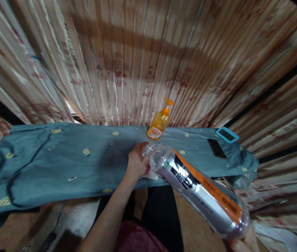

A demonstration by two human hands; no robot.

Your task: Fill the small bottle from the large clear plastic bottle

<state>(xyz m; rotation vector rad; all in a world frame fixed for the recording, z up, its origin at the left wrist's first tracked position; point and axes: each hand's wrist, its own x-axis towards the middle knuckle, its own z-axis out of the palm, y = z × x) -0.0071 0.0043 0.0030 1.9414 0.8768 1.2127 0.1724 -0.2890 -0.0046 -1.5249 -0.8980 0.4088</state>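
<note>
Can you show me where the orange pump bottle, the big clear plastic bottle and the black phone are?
Orange plastic pump bottle [159, 124]: head view, on its amber body.
Large clear plastic bottle with orange-striped label [199, 190]: head view, on its labelled side.
Flat black phone [217, 148]: head view, on its dark screen.

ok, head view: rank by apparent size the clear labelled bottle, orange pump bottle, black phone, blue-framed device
1. clear labelled bottle, though it's nearest the camera, so inflated
2. orange pump bottle
3-4. black phone and blue-framed device: look alike, not ranked
</note>
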